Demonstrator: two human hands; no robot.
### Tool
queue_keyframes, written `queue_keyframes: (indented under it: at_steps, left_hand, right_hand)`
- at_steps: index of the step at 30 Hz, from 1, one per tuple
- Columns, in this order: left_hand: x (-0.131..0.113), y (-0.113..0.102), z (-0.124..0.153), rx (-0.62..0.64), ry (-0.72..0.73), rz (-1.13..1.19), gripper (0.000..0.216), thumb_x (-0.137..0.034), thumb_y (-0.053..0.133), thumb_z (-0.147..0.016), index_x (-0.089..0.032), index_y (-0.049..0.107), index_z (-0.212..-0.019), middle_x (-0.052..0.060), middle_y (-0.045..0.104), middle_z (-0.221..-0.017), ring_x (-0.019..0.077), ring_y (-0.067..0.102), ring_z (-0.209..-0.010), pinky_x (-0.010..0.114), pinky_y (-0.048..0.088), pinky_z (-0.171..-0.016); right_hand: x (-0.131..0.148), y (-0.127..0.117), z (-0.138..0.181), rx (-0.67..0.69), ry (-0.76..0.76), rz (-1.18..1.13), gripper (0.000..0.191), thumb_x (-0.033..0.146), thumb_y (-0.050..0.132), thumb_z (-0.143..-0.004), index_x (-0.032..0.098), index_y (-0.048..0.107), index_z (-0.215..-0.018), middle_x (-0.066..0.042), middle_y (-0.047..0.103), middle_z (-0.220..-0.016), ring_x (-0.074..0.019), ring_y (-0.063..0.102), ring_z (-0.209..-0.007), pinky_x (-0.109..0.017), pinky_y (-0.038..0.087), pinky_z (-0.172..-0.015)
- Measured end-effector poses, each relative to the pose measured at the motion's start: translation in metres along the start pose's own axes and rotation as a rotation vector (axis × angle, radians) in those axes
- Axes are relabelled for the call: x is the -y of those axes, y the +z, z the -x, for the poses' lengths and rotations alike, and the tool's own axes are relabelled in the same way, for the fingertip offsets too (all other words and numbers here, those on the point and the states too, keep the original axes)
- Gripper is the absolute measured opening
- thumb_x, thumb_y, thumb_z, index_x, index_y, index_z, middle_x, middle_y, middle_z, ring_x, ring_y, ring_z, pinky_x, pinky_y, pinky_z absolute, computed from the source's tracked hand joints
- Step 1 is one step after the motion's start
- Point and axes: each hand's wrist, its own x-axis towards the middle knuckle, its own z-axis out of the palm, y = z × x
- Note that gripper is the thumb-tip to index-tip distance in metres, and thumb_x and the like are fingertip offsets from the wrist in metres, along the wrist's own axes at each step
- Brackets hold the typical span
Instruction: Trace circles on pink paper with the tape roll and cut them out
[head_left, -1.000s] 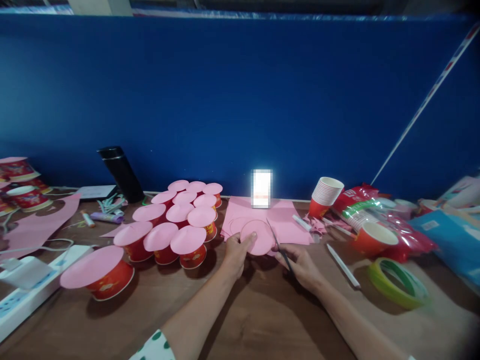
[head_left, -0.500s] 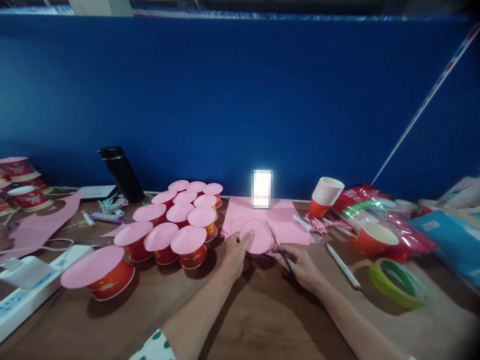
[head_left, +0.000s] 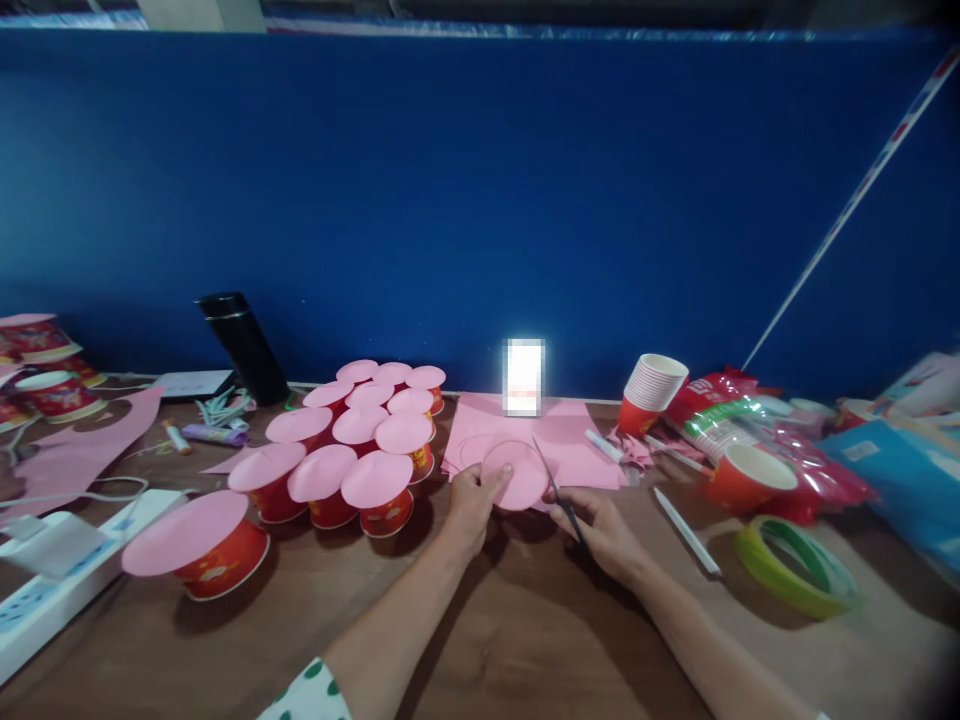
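Observation:
My left hand (head_left: 476,500) pinches the left edge of a round pink paper disc (head_left: 517,478), thumb on top. A drawn line runs along the disc's upper rim. In my right hand (head_left: 596,525) is a pair of dark scissors (head_left: 568,512), its blades pointing up and away along the disc's right edge. Whether the blades are parted is hard to make out. Behind the disc lies a stack of pink paper sheets (head_left: 559,425) with a circle outline drawn on the left part. To the left, red paper cups (head_left: 386,515) stand in rows, each under a pink paper disc.
A bright phone (head_left: 524,378) stands on the sheets. Rightward are stacked paper cups (head_left: 652,392), a white pen (head_left: 686,532), green tape (head_left: 796,568) and a red plastic bag (head_left: 720,400). Leftward are a power strip (head_left: 82,580), a black flask (head_left: 244,350) and pink paper scraps (head_left: 97,440).
The pink disc and the fingertips of my left hand have shifted slightly right, towards the scissors. My right hand stays almost in place.

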Motion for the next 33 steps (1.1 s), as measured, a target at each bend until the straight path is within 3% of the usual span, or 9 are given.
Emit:
queue_keyframes:
  at_steps: [23,33]
  left_hand:
    - [0.002,-0.002,-0.002,-0.02,0.011,0.005,0.043,-0.042,0.076,-0.059,-0.007,0.067,-0.081,0.008,0.067,-0.068,0.0146,0.059,-0.058,0.026,0.048,-0.058]
    - [-0.001,-0.001,-0.003,-0.085,0.001,0.011,0.038,-0.04,0.078,-0.055,-0.009,0.067,-0.073,0.007,0.067,-0.065,0.0153,0.059,-0.058,0.028,0.047,-0.059]
  right_hand:
    - [-0.003,-0.002,0.0,0.015,-0.038,0.065,0.042,0.049,0.061,-0.076,0.014,0.065,-0.1,0.005,0.045,-0.054,-0.0082,0.041,-0.045,-0.02,0.036,-0.043]
    - [-0.007,-0.002,-0.001,0.022,-0.028,0.052,0.035,0.044,0.06,-0.078,0.014,0.065,-0.096,0.005,0.043,-0.054,-0.0078,0.038,-0.046,-0.02,0.033,-0.043]
